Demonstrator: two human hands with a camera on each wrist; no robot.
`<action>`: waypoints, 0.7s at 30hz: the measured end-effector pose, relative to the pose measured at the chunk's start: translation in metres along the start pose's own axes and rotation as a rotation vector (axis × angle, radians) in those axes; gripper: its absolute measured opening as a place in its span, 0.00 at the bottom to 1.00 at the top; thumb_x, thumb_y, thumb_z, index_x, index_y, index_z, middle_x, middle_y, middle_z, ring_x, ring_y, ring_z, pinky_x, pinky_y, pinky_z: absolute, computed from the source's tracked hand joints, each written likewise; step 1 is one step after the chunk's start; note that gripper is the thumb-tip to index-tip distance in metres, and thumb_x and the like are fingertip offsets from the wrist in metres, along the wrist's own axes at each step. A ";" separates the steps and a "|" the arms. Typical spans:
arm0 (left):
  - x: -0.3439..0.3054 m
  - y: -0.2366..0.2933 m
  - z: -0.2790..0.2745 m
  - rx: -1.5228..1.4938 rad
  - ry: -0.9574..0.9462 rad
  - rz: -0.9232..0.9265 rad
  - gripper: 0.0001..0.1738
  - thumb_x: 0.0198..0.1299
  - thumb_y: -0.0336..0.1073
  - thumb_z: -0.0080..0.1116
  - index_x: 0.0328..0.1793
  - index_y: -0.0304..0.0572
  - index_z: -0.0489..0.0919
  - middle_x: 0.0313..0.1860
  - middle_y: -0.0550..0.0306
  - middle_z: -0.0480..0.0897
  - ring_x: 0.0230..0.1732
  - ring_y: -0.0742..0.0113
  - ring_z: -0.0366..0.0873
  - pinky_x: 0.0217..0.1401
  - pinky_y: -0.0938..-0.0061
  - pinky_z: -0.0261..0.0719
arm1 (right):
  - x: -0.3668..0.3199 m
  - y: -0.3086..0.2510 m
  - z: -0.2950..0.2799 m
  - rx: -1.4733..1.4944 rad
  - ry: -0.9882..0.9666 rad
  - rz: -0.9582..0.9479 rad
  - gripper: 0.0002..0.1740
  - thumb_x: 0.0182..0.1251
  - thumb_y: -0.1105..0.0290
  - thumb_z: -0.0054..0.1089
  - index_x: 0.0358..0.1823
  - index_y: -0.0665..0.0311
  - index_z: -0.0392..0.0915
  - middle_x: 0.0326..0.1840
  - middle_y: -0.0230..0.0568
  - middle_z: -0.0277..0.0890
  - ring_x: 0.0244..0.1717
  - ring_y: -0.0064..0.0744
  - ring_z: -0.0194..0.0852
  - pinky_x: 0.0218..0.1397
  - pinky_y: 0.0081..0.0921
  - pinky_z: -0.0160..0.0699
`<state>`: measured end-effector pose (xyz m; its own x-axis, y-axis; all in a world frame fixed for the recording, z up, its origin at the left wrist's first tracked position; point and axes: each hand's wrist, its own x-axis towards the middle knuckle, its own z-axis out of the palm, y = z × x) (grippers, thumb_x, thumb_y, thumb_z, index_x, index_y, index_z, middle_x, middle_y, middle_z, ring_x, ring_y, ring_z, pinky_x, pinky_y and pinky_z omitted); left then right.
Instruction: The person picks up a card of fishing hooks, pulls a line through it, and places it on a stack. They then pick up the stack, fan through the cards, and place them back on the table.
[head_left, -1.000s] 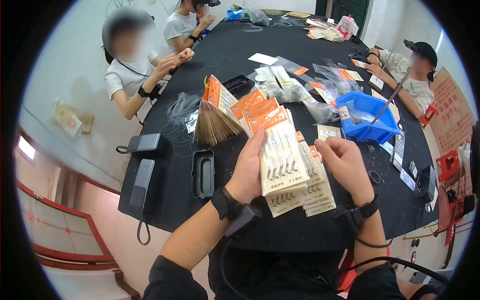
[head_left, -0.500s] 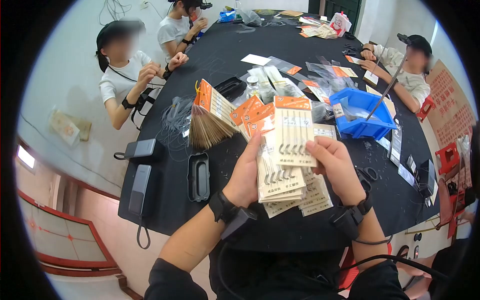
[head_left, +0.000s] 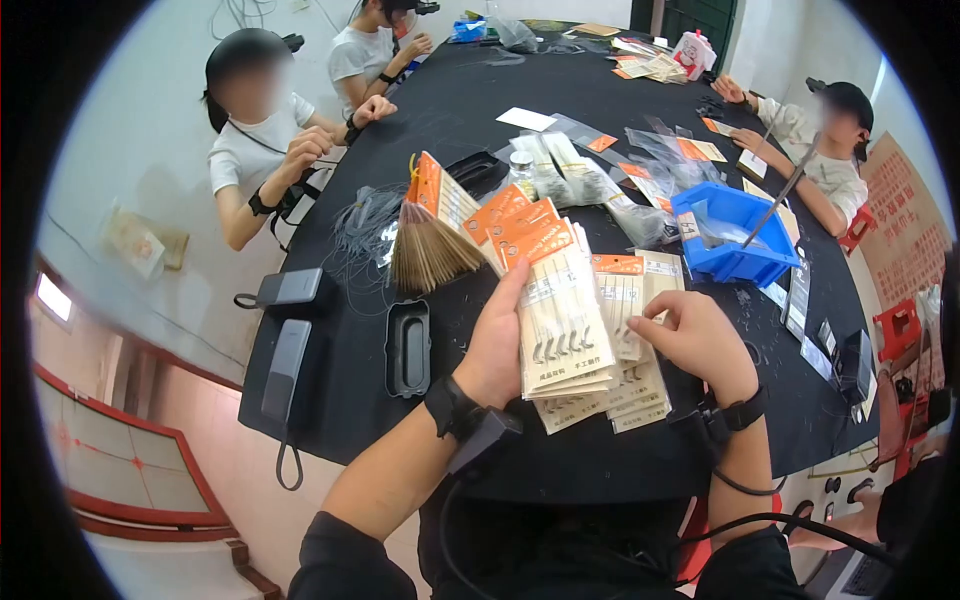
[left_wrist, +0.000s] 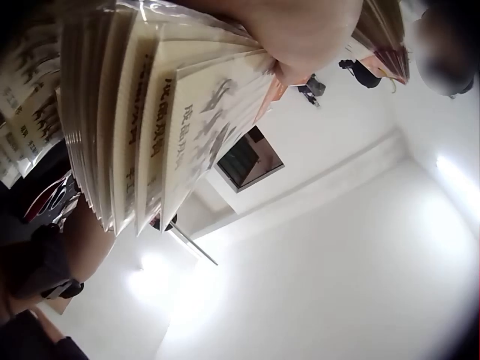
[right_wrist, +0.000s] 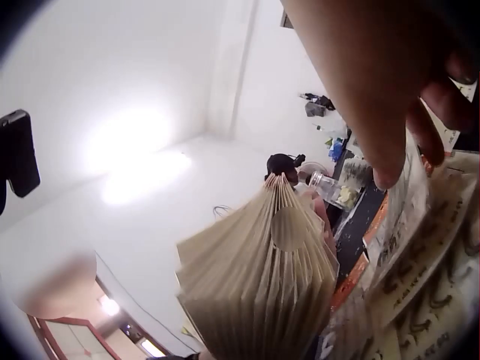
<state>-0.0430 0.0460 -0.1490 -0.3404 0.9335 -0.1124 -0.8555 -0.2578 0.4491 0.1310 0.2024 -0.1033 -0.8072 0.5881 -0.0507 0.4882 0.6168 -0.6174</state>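
Gripping one stack of card packets (head_left: 565, 335), your left hand (head_left: 493, 350) holds it over the black table (head_left: 520, 455). Your right hand (head_left: 695, 335) is at the packets beside the stack (head_left: 640, 385); whether it pinches one, you cannot tell. Around you are one blue bin (head_left: 735, 262), one fanned bundle (head_left: 435, 245) and two black trays (head_left: 408, 350).

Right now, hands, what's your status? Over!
Left hand: gripping packet stack. Right hand: at lower packets, grip unclear. Blue bin beyond, not between hands. Over.
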 end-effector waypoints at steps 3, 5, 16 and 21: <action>0.000 -0.001 -0.001 -0.039 -0.034 -0.009 0.27 0.77 0.50 0.42 0.69 0.36 0.70 0.61 0.46 0.80 0.58 0.57 0.83 0.62 0.62 0.82 | 0.002 -0.005 0.001 0.015 0.178 -0.012 0.21 0.63 0.53 0.69 0.39 0.66 0.82 0.19 0.34 0.73 0.20 0.24 0.70 0.26 0.25 0.66; 0.001 -0.003 0.000 -0.004 0.000 0.007 0.26 0.78 0.49 0.43 0.68 0.36 0.70 0.61 0.45 0.80 0.58 0.56 0.83 0.62 0.61 0.83 | 0.004 -0.006 0.005 0.435 0.059 -0.052 0.19 0.68 0.55 0.67 0.36 0.66 0.81 0.20 0.27 0.72 0.21 0.17 0.66 0.25 0.20 0.63; 0.004 -0.011 -0.001 0.145 -0.010 0.035 0.35 0.77 0.58 0.37 0.74 0.35 0.65 0.66 0.40 0.76 0.62 0.52 0.81 0.66 0.58 0.81 | -0.004 -0.026 0.026 0.754 -0.111 -0.038 0.14 0.70 0.62 0.67 0.34 0.67 0.81 0.25 0.24 0.77 0.24 0.09 0.67 0.27 0.12 0.64; 0.005 -0.014 -0.003 0.131 0.016 0.059 0.32 0.77 0.55 0.39 0.73 0.35 0.66 0.66 0.43 0.77 0.63 0.53 0.80 0.67 0.59 0.79 | -0.001 -0.021 0.020 0.947 -0.047 0.029 0.15 0.74 0.60 0.58 0.48 0.65 0.83 0.34 0.25 0.82 0.28 0.09 0.73 0.27 0.10 0.66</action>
<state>-0.0342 0.0539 -0.1579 -0.3957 0.9134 -0.0954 -0.7756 -0.2767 0.5674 0.1154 0.1781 -0.1058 -0.8216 0.5621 -0.0949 0.0528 -0.0907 -0.9945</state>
